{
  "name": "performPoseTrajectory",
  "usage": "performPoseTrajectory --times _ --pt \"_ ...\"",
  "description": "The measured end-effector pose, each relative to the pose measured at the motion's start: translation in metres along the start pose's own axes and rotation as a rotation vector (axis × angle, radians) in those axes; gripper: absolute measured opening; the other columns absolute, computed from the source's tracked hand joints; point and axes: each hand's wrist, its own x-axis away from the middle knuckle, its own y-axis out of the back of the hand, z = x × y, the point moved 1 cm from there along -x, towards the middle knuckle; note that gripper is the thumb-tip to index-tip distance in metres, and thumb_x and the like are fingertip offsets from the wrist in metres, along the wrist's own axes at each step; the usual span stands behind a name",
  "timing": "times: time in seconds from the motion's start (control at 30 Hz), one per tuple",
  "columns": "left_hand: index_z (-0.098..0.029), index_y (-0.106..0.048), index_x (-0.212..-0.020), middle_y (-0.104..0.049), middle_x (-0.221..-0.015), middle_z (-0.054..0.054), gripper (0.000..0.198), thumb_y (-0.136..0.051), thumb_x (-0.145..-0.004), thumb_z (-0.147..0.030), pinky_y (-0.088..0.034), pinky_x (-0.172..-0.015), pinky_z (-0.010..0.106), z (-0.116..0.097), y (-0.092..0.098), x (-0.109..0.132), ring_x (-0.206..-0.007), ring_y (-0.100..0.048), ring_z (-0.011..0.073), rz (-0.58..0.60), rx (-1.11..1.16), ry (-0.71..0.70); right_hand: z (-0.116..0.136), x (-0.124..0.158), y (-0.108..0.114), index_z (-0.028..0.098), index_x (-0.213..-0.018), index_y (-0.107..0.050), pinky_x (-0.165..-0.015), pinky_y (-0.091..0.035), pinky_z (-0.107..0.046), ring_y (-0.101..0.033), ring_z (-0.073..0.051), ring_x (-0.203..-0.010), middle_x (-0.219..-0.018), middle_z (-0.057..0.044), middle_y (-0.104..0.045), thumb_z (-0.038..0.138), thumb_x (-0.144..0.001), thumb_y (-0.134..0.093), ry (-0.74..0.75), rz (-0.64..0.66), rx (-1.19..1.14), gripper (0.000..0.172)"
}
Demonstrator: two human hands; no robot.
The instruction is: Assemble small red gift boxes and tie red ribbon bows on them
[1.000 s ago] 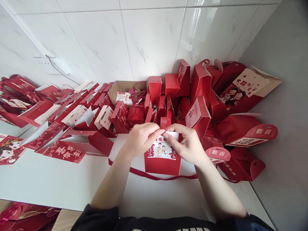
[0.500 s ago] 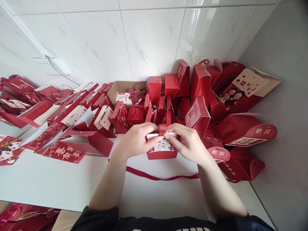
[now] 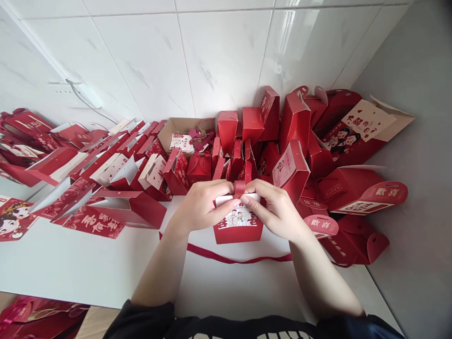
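Note:
A small red gift box (image 3: 238, 227) with a cartoon couple on its white front stands on the white table (image 3: 88, 268) before me. My left hand (image 3: 202, 205) and my right hand (image 3: 276, 209) both pinch its top flaps together from either side, fingers closed, around a short red tab (image 3: 239, 188) that sticks up between them. A long red ribbon (image 3: 233, 257) lies on the table just in front of the box, running under my right wrist.
Many red gift boxes and flat-folded blanks (image 3: 116, 165) crowd the back of the table against the tiled wall. An open cardboard carton (image 3: 186, 133) holds cards and ribbons. Larger red bags with round handles (image 3: 353, 202) pile up at the right by a grey wall.
The box was tipped back and lifted away from me half a second ago, then came down a little toward me. Both hands stayed pinched on its top.

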Motion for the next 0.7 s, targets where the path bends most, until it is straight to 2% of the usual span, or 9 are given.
performPoseTrajectory --times 0.27,0.4,0.53,0.7 --pt "-0.017 -0.066 -0.076 -0.062 -0.069 0.001 0.023 -0.058 -0.092 -0.031 -0.037 -0.057 0.025 0.007 0.000 -0.001 -0.061 -0.052 0.0120 0.021 0.148 -0.027 -0.002 0.000 -0.001 0.021 -0.093 -0.058 -0.067 -0.042 -0.024 -0.053 -0.013 -0.075 -0.085 0.000 -0.058 0.026 -0.101 -0.053 0.012 0.038 -0.044 0.010" --pt "-0.016 -0.060 -0.069 -0.055 -0.064 -0.002 0.028 -0.058 -0.092 -0.032 -0.035 -0.056 0.023 0.009 0.001 -0.003 -0.061 -0.046 0.0103 0.057 0.124 0.053 -0.007 -0.001 -0.001 0.021 -0.094 -0.059 -0.068 -0.042 -0.025 -0.054 -0.014 -0.075 -0.085 -0.001 -0.059 0.028 -0.101 -0.053 -0.025 0.038 -0.030 0.011" --pt "-0.017 -0.062 -0.077 -0.055 -0.067 -0.003 0.021 -0.056 -0.094 -0.029 -0.034 -0.056 0.022 0.010 0.005 -0.002 -0.061 -0.044 0.0092 0.132 0.082 0.120 -0.010 -0.004 -0.001 0.021 -0.094 -0.060 -0.068 -0.042 -0.025 -0.055 -0.014 -0.075 -0.085 -0.001 -0.061 0.028 -0.100 -0.053 -0.064 0.005 0.007 0.012" --pt "-0.018 -0.067 -0.084 -0.062 -0.071 -0.002 0.021 -0.053 -0.096 -0.029 -0.038 -0.059 0.022 0.010 0.005 0.002 -0.063 -0.049 0.0092 0.040 0.017 0.101 -0.009 -0.003 -0.002 0.021 -0.097 -0.061 -0.064 -0.042 -0.025 -0.056 -0.015 -0.075 -0.087 -0.002 -0.062 0.029 -0.095 -0.060 -0.046 -0.051 0.062 0.008"
